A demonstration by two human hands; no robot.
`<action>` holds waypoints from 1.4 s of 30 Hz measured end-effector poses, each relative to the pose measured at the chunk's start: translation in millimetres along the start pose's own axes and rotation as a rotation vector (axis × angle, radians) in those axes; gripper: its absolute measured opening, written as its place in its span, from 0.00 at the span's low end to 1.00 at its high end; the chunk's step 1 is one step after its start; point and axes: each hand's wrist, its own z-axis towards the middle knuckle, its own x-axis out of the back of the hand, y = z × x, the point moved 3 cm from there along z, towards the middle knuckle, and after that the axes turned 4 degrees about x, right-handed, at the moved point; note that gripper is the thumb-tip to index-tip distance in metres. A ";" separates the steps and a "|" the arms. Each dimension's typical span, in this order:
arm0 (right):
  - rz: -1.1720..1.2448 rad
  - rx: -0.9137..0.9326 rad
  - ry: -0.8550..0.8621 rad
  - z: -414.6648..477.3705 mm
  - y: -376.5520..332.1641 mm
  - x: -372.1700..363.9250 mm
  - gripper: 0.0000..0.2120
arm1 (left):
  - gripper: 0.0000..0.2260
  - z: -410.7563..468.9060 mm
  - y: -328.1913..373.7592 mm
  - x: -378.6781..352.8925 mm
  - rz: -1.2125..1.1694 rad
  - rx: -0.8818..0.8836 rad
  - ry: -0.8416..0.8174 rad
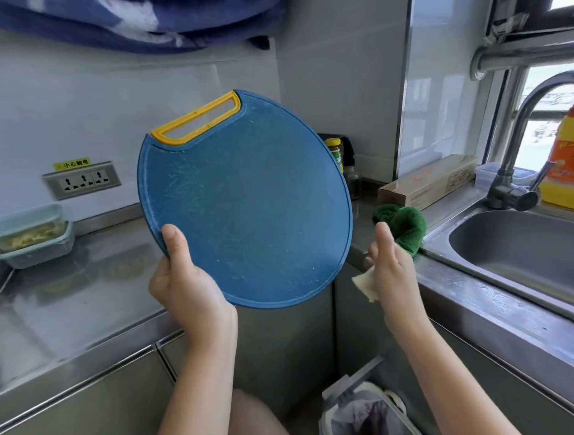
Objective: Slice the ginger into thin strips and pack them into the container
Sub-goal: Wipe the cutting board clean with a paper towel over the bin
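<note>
Steel bench (86,289), tiled corner. Left hand (187,286) grips raised blue cutting board (252,202); right hand (391,272) holds pale wad (366,284); sink (524,251) right of board.

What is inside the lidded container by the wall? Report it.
Pale yellow strips, likely the sliced ginger, show through the clear wall of the container. The lid covers the top, so the fill level is unseen.
</note>
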 end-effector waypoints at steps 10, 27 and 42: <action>-0.390 0.616 -0.171 -58.1 -3.1 -41.7 0.18 | 0.22 -3.9 -10.6 -1.9 0.005 0.025 -0.007; -0.182 0.389 0.332 -13.5 44.9 15.7 0.08 | 0.10 -0.8 5.2 4.5 0.025 0.040 0.040; -0.310 0.873 -0.102 -67.6 33.4 -46.7 0.17 | 0.11 -9.4 -15.2 7.8 0.050 0.102 -0.008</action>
